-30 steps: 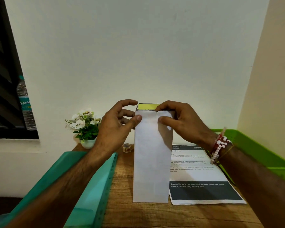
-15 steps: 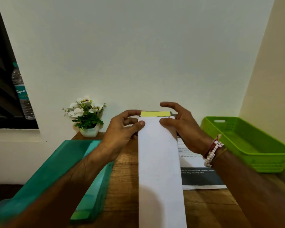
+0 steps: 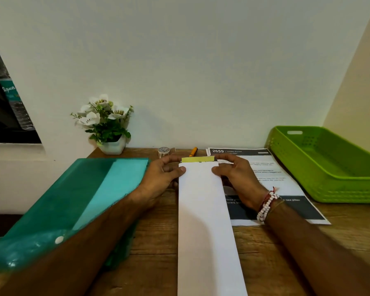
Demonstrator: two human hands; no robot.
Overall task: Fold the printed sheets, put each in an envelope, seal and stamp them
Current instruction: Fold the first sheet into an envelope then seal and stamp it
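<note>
Wooden desk [image 3: 158, 242] against plain white wall, dark window edge at far left, something teal-labelled there, too blurred to name. Centre of desk: long white envelope [image 3: 203, 210], lying lengthwise away from the body, near end cut off by bottom of frame, slight hump mid-length. At far end, yellow strip [image 3: 198, 159] showing just past the white edge; cannot tell whether flap or something tucked inside. Left hand [image 3: 162, 176] pinching the far left corner: thumb on top, fingers curled behind. Right hand [image 3: 237, 178] pinching the far right corner likewise, thumb on top, index finger reaching along behind the strip. Beaded bracelets [image 3: 267, 205] on right wrist. Just right of envelope, partly under right hand and forearm: printed sheet [image 3: 286, 174], flat, unfolded, dark header band reading 2659, second dark band near its lower edge. Further right, close beside the sheet: green plastic basket [image 3: 329, 167], perforated walls, slot handle at far end. Left side: teal translucent folder [image 3: 83, 199] with white snap button, partly under left forearm, reaching past the desk's left edge. Back row by the wall: white pot of white flowers [image 3: 107, 129], small tape roll [image 3: 163, 151], orange pen [image 3: 193, 151] just behind the strip.
</note>
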